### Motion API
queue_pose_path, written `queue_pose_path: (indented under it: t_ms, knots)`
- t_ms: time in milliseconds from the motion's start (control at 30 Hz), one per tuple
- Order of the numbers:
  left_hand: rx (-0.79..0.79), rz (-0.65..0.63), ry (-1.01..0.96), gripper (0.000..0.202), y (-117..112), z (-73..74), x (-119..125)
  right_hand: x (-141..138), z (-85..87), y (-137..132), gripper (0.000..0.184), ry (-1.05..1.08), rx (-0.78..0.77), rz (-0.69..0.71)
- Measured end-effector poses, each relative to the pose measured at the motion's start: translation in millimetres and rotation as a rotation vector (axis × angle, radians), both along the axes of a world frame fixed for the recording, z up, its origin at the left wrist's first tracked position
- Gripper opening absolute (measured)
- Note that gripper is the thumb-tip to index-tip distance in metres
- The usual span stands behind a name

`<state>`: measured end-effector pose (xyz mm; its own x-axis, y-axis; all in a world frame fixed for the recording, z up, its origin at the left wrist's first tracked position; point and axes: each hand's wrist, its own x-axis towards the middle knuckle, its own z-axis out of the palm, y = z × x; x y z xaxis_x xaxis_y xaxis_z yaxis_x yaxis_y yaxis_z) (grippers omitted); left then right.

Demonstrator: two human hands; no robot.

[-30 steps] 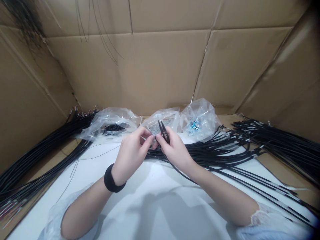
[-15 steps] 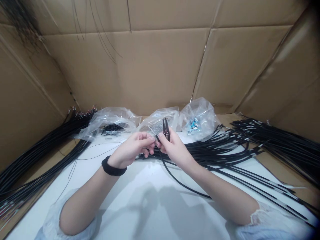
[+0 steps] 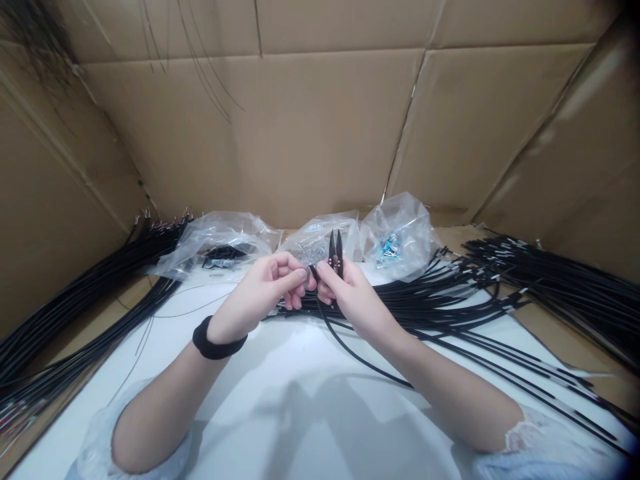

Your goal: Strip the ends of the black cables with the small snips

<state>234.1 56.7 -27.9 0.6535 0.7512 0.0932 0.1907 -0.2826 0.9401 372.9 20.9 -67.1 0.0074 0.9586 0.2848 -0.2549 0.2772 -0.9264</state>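
Note:
In my right hand is a pair of black thread snips, blades pointing up and slightly apart. The thumb and fingers of the same hand also grip a black cable, which hangs below the hand and curves right under my forearm. My left hand, with a black band on its wrist, is closed in a pinch at the tip of this cable. The fingertips mostly hide the cable's end. Both hands are close together above a bundle of black cables on the white table.
Clear plastic bags stand at the back: one with black parts, one with small pale parts, one with blue parts. More black cables lie left and right. Cardboard walls enclose the white table.
The snips stand more upright, with their blades a little farther apart. My left hand has shifted slightly up and left, its fingertips still at the cable's end.

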Motion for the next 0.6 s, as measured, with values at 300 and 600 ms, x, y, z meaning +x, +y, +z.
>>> queue_pose_path:
  t_ms: [300, 600]
  knots:
    - [0.529, 0.130, 0.195, 0.019, -3.5, 7.6, -7.8, -1.2, 7.2, -7.2, 0.020, -0.138, -0.014, -0.145]
    - [0.623, 0.325, 0.108, 0.018, -2.7, 6.1, -8.7, -4.0, 2.9, -10.4, 0.022, -0.220, -0.069, -0.098]
